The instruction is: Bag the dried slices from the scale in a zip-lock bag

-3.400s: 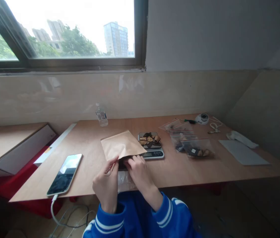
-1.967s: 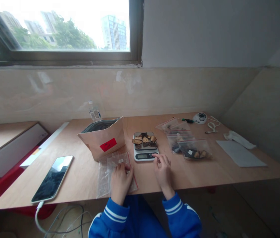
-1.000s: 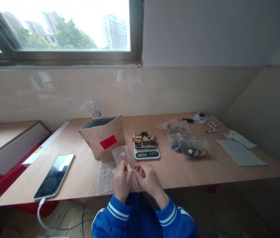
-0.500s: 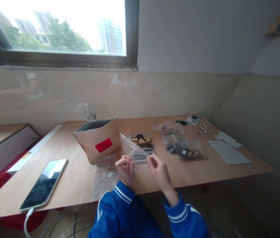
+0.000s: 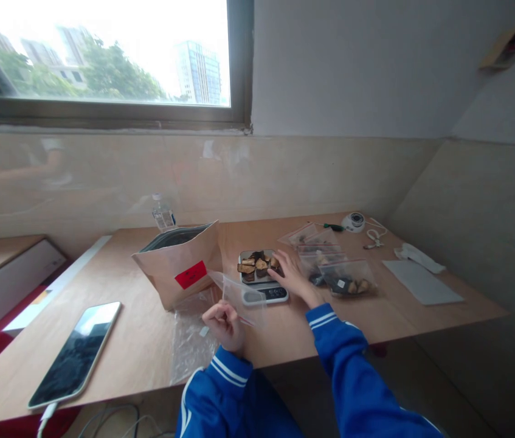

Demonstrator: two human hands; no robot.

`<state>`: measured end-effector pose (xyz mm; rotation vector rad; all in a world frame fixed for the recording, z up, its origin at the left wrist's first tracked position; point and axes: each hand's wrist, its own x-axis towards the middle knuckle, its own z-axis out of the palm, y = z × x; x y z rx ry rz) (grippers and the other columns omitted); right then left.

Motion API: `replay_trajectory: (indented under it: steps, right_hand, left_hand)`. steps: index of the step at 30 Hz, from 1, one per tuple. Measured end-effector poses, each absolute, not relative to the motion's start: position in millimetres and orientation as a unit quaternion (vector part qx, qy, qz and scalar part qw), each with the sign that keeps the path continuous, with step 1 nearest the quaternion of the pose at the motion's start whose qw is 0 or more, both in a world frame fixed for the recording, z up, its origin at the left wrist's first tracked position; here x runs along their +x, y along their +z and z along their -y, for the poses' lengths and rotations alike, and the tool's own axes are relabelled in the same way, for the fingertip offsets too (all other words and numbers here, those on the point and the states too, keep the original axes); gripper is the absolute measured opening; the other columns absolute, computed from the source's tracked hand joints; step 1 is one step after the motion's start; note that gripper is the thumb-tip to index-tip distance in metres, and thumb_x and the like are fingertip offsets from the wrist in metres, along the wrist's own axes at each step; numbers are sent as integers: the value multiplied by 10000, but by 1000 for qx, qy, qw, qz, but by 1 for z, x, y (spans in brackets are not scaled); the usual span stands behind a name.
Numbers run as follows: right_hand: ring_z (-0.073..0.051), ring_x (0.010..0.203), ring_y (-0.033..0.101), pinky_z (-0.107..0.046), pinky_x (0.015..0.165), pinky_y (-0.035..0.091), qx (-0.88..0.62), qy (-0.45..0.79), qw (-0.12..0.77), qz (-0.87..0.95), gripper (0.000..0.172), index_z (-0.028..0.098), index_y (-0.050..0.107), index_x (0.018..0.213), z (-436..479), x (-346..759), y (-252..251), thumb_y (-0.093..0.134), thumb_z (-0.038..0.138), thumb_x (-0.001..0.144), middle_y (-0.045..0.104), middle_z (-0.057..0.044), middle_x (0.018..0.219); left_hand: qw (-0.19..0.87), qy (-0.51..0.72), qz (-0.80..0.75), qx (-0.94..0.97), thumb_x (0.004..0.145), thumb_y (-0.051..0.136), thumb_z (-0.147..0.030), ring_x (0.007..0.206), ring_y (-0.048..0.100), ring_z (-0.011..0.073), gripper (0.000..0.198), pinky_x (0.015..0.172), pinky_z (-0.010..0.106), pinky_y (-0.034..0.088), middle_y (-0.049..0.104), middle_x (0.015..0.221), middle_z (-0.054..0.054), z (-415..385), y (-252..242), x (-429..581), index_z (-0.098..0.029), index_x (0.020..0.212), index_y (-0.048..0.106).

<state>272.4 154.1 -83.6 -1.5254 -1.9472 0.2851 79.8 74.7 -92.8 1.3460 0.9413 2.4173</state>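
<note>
My left hand (image 5: 224,324) is closed on a small clear zip bag (image 5: 239,293), holding it up over the table's near edge. My right hand (image 5: 292,275) reaches over the right side of a small digital scale (image 5: 262,286), its fingers on the dried brown slices (image 5: 257,266) piled on the scale's tray. A brown paper pouch with a red label (image 5: 179,270) stands open just left of the scale. More empty clear bags (image 5: 191,334) lie flat in front of the pouch.
Filled zip bags (image 5: 347,277) lie right of the scale. A phone on a cable (image 5: 75,353) rests at the near left. A small bottle (image 5: 161,214), a round white device (image 5: 354,221), a white sheet (image 5: 421,281) and a cloth (image 5: 420,257) sit farther back and right.
My right hand let go of the clear bag and moved forward to the slices on the scale. My left hand keeps the bag raised. The view shifted slightly left.
</note>
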Motion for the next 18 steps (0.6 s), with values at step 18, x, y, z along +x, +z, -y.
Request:
replay_trajectory:
  steps: [18]
  right_hand:
    - [-241,974,572,-420,902,445,-560,140,432,692,177,171,596,951,-156,273,-83,458,213,849,567,-110,986]
  left_hand:
    - [94,788,-393,465,863,548,-273,631,504,106,226,572,234,419,521,774,-1,-74,-100,79,-169,1064,549]
